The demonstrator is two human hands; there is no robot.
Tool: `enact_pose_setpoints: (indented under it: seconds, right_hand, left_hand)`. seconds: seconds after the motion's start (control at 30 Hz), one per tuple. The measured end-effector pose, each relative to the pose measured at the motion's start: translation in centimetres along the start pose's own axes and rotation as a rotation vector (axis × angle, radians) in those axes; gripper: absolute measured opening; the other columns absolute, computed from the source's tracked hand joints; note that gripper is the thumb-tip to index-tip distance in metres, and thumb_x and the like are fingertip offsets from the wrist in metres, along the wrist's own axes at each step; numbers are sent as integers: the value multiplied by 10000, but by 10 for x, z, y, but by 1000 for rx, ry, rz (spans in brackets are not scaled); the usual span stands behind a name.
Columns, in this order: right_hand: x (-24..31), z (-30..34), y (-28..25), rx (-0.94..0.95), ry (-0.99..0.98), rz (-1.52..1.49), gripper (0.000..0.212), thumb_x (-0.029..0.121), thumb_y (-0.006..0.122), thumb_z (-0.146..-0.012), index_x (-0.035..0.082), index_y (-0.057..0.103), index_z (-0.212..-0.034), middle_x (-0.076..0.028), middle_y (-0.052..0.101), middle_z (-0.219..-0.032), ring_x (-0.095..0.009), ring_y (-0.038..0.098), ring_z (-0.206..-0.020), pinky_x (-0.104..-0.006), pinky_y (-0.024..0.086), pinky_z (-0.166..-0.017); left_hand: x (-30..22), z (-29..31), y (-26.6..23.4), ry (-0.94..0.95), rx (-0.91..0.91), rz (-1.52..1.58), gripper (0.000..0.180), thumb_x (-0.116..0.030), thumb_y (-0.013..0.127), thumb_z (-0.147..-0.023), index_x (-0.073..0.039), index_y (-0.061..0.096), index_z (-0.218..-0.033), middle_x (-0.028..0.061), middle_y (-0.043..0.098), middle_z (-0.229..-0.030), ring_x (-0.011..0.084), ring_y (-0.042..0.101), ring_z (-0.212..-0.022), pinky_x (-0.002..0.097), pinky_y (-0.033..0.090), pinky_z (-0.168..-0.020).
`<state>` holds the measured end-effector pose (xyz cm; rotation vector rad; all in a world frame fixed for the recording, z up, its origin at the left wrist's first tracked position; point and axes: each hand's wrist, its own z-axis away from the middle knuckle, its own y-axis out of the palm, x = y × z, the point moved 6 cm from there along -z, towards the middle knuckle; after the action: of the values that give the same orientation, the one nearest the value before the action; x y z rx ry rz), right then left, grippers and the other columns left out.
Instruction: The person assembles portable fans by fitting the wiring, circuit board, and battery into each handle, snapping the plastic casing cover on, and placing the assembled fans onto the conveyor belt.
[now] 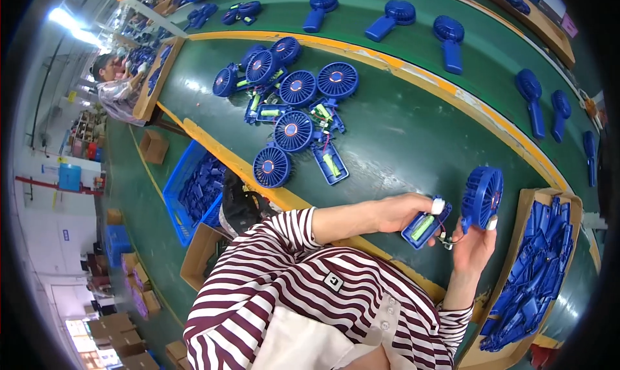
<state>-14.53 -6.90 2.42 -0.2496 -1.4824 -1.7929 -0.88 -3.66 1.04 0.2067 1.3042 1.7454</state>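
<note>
My left hand (402,212) is closed on an open blue fan handle (414,240), with a green battery (423,227) lying inside it. A white cover sits on a fingertip. Thin wires (445,239) run out of the handle toward my right hand. My right hand (475,250) grips a round blue fan head (481,197) from below and holds it upright, its grille turned to the right. Farther left on the green table lies a cluster of fans (293,131), several with open handles showing green batteries and wires.
A cardboard tray (524,208) of blue plastic handle parts stands at my right. Blue fans (450,37) lie spaced along a green belt (413,37) beyond a yellow-edged rail. A blue crate (173,188) of parts stands left, below the table. Another person (119,89) sits far left.
</note>
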Motion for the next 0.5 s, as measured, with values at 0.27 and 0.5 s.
enact_pose_setpoints:
  seconds: [0.27,0.5]
  right_hand:
    - [-21,7,-6,-28,-55,55,499,243,540,-849,52,355,-1271,-126,492,-1186,-259,550,-950,-346,507,-657]
    - [1,-26,-5,-85,-207,388,373,198,558,-851,28,444,-1163,-57,564,-983,-145,555,-756,-255,436,-623]
  left_hand:
    - [-11,-17,-17,434,-279,-285,95,-33,570,-796,-7,566,-888,63,616,-764,142,588,-628,269,488,-605]
    - [-22,-4,-5,277,-302,-394,311,8,529,-803,-9,449,-1103,113,620,-862,172,628,-705,271,517,-587]
